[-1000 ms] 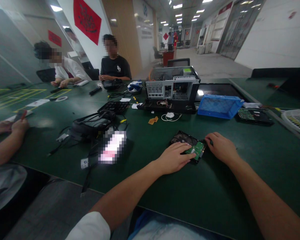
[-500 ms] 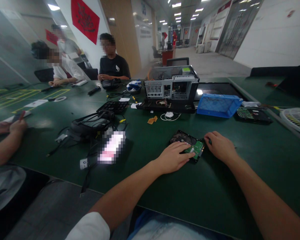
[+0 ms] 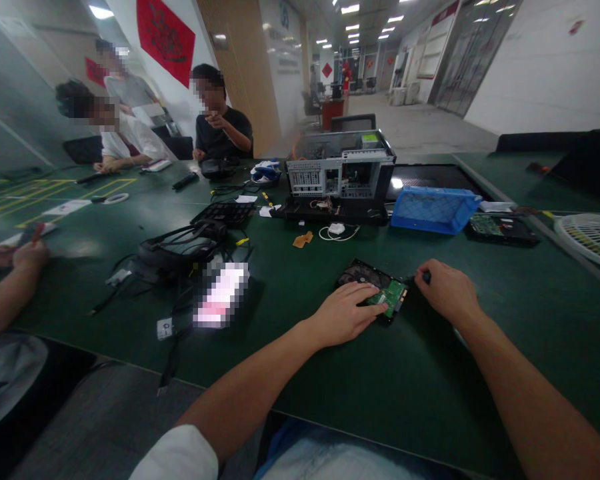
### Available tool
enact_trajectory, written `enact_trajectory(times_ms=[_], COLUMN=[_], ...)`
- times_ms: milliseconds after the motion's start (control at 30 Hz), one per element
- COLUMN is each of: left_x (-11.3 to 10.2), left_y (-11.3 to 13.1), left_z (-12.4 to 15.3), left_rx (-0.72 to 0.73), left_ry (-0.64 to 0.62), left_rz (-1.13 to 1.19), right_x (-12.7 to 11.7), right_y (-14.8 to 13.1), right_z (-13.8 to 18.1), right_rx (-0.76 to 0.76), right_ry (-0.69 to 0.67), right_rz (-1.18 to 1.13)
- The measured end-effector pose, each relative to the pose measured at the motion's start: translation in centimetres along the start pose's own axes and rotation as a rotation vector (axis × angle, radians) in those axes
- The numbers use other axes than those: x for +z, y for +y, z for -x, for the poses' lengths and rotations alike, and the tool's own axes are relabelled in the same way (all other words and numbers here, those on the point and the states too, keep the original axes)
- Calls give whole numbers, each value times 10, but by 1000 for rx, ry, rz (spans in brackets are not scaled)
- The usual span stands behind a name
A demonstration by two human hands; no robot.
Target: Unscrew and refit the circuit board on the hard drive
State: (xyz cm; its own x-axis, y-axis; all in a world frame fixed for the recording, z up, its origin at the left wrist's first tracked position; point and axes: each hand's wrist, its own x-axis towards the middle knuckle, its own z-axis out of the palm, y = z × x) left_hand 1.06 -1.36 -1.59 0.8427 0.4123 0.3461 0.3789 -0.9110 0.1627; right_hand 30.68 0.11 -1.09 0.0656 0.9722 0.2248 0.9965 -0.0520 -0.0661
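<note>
A black hard drive (image 3: 367,275) lies on the green table (image 3: 330,373) with its green circuit board (image 3: 393,292) facing up. My left hand (image 3: 347,312) rests flat on the drive's near edge, fingers stretched over it. My right hand (image 3: 445,290) is closed round a small dark tool (image 3: 425,275) whose tip points at the drive's right corner.
Behind stand an opened computer case (image 3: 341,167), a blue plastic basket (image 3: 433,210), another circuit board (image 3: 500,228) and a white fan grille (image 3: 593,239). A black keyboard (image 3: 226,213), a cable bundle (image 3: 180,250) and a phone (image 3: 221,293) lie left. A person's hands (image 3: 10,257) are at far left; other people sit beyond.
My hands have barely moved on the drive. The seated person in the black shirt has raised a hand toward the face.
</note>
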Motion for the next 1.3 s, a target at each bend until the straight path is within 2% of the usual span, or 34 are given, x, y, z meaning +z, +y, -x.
enact_trajectory(times_ms=[167,1300], left_x=[0,-1], left_y=[0,1], left_z=[1,-1], left_rx=[4,10], left_ry=[8,15], left_rz=[-3,-4], right_x=[-3,7], right_y=[-2,6], right_z=[0,-1], right_rx=[31,-10], right_ry=[-18,-11], right_rz=[-1,-16])
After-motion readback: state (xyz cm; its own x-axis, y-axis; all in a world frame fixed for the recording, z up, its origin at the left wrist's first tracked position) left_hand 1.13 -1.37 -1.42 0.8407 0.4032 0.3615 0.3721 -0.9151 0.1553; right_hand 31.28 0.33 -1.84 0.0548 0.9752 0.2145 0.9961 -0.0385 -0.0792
